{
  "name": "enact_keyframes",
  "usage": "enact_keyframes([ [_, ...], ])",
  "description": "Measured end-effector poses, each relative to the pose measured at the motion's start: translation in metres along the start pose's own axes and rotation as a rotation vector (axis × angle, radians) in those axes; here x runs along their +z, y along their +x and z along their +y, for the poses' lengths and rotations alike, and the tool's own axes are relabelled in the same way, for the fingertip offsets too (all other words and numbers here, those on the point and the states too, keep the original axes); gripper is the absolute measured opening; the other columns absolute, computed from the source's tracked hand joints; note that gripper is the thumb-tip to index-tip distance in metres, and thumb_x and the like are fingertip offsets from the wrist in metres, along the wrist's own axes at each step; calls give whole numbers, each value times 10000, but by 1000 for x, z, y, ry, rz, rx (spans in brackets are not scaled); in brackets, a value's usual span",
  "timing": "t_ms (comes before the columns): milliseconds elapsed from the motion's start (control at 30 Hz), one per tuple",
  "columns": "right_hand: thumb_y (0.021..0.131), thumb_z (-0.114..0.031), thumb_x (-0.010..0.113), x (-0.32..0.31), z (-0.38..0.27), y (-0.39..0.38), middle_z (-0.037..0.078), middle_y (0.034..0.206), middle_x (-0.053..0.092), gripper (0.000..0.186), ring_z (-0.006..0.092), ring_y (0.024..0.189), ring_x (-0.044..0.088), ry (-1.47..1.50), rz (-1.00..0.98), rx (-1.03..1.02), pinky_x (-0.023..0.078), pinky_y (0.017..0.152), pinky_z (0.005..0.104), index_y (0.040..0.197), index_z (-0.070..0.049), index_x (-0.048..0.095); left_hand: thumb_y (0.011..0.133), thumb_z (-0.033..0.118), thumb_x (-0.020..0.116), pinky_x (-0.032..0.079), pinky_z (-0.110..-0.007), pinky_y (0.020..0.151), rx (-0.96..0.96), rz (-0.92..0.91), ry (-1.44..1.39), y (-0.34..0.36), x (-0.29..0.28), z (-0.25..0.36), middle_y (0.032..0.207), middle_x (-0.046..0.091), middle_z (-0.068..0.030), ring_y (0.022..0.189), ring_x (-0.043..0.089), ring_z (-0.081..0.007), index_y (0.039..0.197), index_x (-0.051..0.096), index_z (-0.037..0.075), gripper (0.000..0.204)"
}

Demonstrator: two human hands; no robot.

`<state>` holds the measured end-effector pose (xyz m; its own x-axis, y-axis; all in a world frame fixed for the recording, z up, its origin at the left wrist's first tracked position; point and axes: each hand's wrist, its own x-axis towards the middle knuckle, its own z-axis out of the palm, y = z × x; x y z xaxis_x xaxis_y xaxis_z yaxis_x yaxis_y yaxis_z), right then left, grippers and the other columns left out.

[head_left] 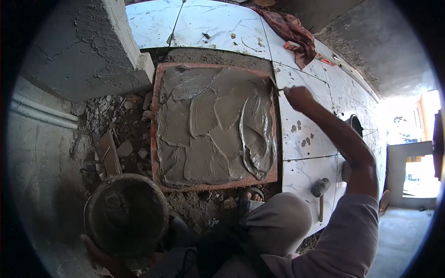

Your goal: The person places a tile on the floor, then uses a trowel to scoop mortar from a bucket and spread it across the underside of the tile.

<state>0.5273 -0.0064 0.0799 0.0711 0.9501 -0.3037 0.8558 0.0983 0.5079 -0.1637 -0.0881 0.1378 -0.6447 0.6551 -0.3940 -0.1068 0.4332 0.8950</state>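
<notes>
A square tile (pixel 218 186) with a reddish rim lies before me, its upper face spread with wet grey mortar (pixel 208 125) in ridges and swirls. At its far right corner my right hand (pixel 299 98) is closed around the handle of a trowel (pixel 275 86); the blade, seen nearly edge-on, is at the mortar's edge. My left hand (pixel 96 254) grips the near left side of a round bucket (pixel 162 204) at lower left. Inside the bucket is dark, wet-looking material. Some fingers of the left hand are hidden by the bucket.
White marbled floor tiles (pixel 306 125) run along the back and right, holding a rubber mallet (pixel 321 187), a dark red cloth (pixel 296 37) and a long level (pixel 354 74). Rubble (pixel 111 111) fills the left, beside a rough wall (pixel 41 162) with pipes (pixel 41 111). A concrete pillar (pixel 118 32) stands far left.
</notes>
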Motion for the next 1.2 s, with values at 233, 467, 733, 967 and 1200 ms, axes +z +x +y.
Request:
enact_keyframes([
  [233,820,-96,492,-32,17,-31,150,853,624,308,304,770,650,77,11,225,523,622,419,1124,-138,511,928,507,357,380,-339,946,-18,-54,49,7,4,-1,1213,493,-193,1103,481,-258,1213,469,-56,641],
  [467,748,-51,534,7,52,49,121,748,622,301,300,744,641,-51,36,105,505,592,434,1033,-148,549,940,485,337,378,-332,940,19,-97,130,6,-11,-4,1192,505,-184,1092,484,-245,1211,468,-57,620],
  [733,717,-71,552,-11,52,7,124,759,572,404,307,716,612,-21,-87,-173,485,588,428,1109,-169,541,924,460,401,413,-333,905,-39,17,48,-24,16,9,1170,517,-167,1067,500,-235,1152,509,-60,579],
  [967,753,-69,543,-27,76,-6,122,808,628,318,296,760,646,-7,-51,121,516,641,423,1060,-154,547,910,483,425,385,-333,943,18,-61,-34,9,-19,-21,1214,491,-182,1093,485,-252,1202,479,-63,622],
  [1200,763,-53,535,-13,71,25,114,762,596,346,283,662,630,-152,37,-65,499,546,402,1075,-202,549,921,534,323,392,-421,959,381,29,501,-19,-18,-22,1242,469,-186,1116,485,-313,1254,443,-8,648],
])
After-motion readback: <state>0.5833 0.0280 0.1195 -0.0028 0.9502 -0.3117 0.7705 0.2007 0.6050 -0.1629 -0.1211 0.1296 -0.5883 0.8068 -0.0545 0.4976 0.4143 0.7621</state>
